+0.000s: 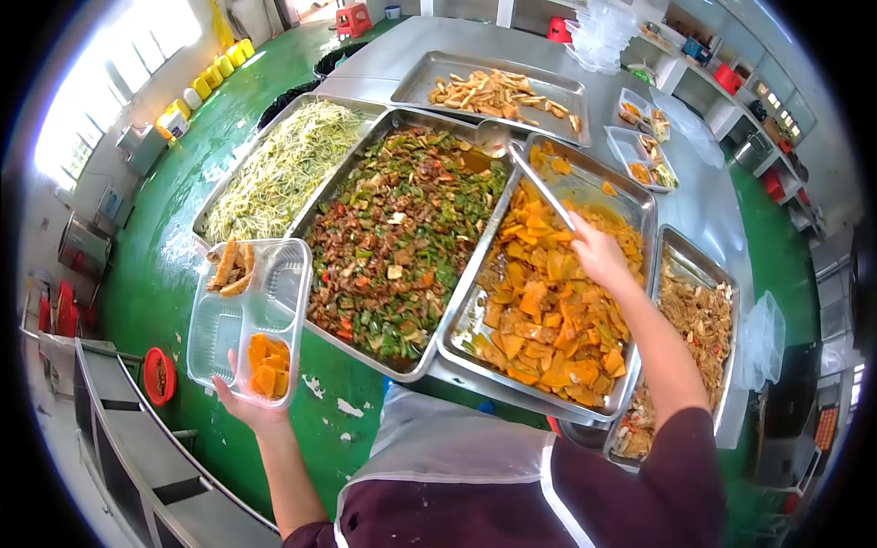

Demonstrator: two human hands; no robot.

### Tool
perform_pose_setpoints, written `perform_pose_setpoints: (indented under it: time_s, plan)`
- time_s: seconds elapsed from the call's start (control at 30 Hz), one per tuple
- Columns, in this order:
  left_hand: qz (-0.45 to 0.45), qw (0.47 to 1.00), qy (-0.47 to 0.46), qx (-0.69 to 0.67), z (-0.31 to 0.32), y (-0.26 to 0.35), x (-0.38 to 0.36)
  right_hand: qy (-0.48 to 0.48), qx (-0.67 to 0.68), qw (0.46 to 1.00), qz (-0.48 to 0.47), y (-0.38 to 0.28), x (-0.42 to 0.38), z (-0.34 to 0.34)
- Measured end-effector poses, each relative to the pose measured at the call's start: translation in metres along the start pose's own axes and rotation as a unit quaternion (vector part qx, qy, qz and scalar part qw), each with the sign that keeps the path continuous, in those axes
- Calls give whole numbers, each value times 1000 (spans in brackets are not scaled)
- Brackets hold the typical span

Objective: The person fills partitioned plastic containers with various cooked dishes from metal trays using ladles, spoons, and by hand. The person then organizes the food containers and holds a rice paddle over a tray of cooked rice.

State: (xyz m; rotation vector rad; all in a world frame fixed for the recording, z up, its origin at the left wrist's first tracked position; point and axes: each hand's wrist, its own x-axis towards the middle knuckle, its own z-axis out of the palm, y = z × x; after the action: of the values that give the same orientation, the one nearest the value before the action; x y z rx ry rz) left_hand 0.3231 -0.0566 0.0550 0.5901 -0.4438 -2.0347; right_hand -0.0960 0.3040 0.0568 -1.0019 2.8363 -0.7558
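My left hand (249, 407) supports a clear compartment takeout container (216, 320) from below, its fingers at the near edge. Fried strips (232, 267) lie in its far left compartment and orange pumpkin chunks (269, 367) in the near right one; the other compartments look bare. My right hand (599, 254) is closed round the handle of a metal ladle (545, 190). The ladle's bowl (492, 139) is over the far right corner of the meat and green pepper tray (408, 373). Below my right forearm is the pumpkin tray (446, 336).
Bean sprouts (283, 155) fill a tray at the left. Behind is a tray of fried strips (498, 93); a cabbage-like dish (699, 320) is at the right. Filled containers (642, 157) and stacked clear containers (598, 36) stand on the metal table (713, 215). A red stool (353, 20) is beyond.
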Motion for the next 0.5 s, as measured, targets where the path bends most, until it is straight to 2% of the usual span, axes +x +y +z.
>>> perform_pose_setpoints:
  time_s: [0.1,0.17,0.2,0.33,0.4,0.47,0.5]
  plan:
    - [-19,1000,-7,-11,-7,-1,36,-16,-217,976,30,-52,61,39]
    - [-44,998,-23,-32,-7,1,67,-19,-238,971,20,-74,91,67]
    - [-53,998,-22,-32,-6,4,84,-13,-226,974,11,-85,103,83]
    - [-81,994,-54,-47,-5,21,155,-91,-167,978,80,-130,159,108]
    - [-89,993,-60,-50,1,31,184,-141,-148,972,119,-138,184,99]
    - [-99,991,-76,-45,3,41,210,-197,-91,969,115,-141,195,70]
    - [-104,989,-91,-43,2,44,223,-196,-74,974,85,-134,197,58]
